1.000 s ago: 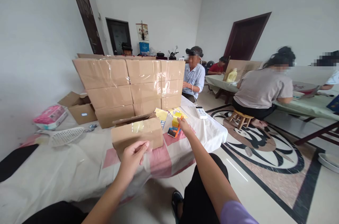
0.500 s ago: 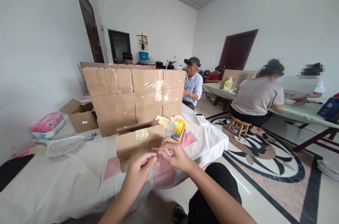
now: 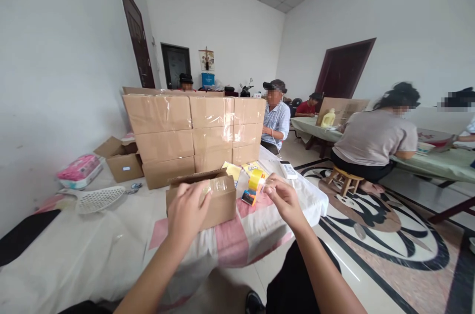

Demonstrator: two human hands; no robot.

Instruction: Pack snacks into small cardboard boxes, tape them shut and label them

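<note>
A small cardboard box (image 3: pixel 218 205) with clear tape on its upper part sits near the table's front edge. My left hand (image 3: pixel 187 212) grips its near upper edge, fingers over the top and thumb against the front. To the right of the box stands a tape dispenser (image 3: pixel 254 189) with a yellow roll and orange and blue parts. Beside the roll, my right hand (image 3: pixel 284 200) is closed in a pinch. Something small and pale shows at its fingertips, too unclear to name. Yellow printed packets (image 3: pixel 232 170) lie behind the dispenser.
Stacked taped cartons (image 3: pixel 163 128) form a wall behind the box. On the left are an open carton (image 3: pixel 124 163), a pink packet (image 3: pixel 79 168), a white perforated scoop (image 3: pixel 100 199) and scissors (image 3: pixel 133 188). A white device (image 3: pixel 288 169) lies at right. Several people sit farther off.
My hands have separated: the left moved onto the box, the right went up and right to the tape dispenser. The box now sits squarer to me. The view has turned slightly left.
</note>
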